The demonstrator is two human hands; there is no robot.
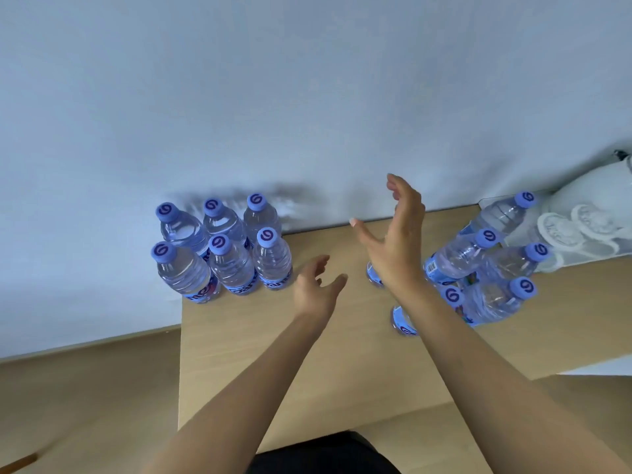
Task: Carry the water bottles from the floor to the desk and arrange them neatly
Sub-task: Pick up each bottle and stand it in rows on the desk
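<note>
Dark clothing (325, 453) at bottom edge, both bare forearms reaching out over wooden surface (239, 354). Left hand (316, 289) open, fingers loosely spread, holding nothing, raised above surface. Right hand (396, 241) open, fingers straight, thumb out, holding nothing, higher and farther forward. Six upright bottles (222, 248) in two rows of three, left of left hand, blue caps, against pale wall (307, 80). More bottles (485, 268) clustered right of right hand; two partly hidden behind right wrist and forearm. White lacy cloth (581, 227) beyond that cluster, far right.
</note>
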